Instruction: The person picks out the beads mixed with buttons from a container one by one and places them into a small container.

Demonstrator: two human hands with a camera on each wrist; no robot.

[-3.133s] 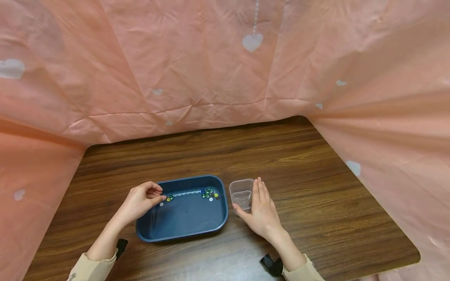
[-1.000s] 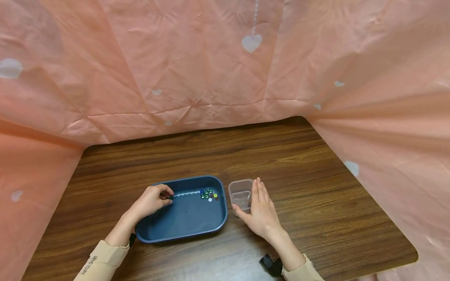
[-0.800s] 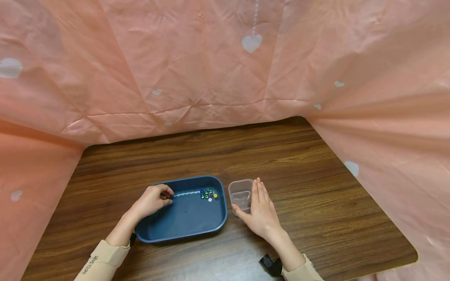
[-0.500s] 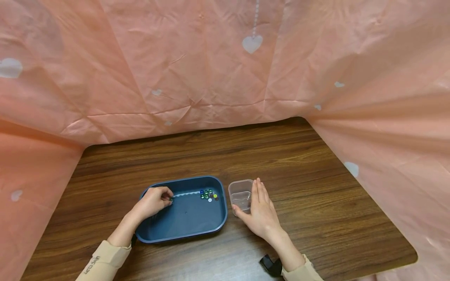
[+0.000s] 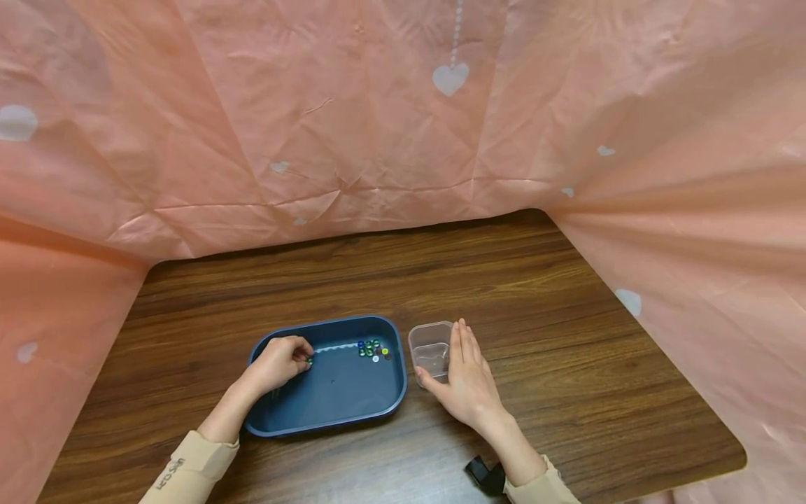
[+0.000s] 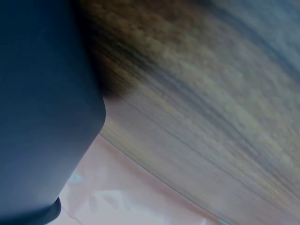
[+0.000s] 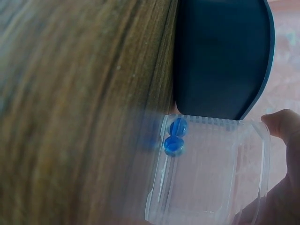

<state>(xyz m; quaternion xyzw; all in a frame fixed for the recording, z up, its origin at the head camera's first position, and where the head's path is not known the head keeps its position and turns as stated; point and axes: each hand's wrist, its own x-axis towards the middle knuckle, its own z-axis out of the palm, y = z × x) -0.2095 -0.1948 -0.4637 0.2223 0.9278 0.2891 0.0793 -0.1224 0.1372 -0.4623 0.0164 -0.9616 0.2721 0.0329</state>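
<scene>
Pink heart-printed cloth [image 5: 378, 105] hangs behind a wood-grain table [image 5: 567, 329]. Inside the blue tray [image 5: 334, 399], the left hand [image 5: 277, 364] pinches a green marble [image 5: 310, 361]; the right hand [image 5: 471, 392], fingers straight and together, touches a clear container [image 5: 431, 334] holding two blue marbles [image 7: 174, 146].

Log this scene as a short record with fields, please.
Left hand: in the blue tray, fingers curled at a green marble; grip unclear
Right hand: fingers straight, at the clear container
Tray's right end: marbles clustered with yellow and white pieces
Blue marbles: two, seen through the container's side, right wrist view
Table: wood-grained
</scene>
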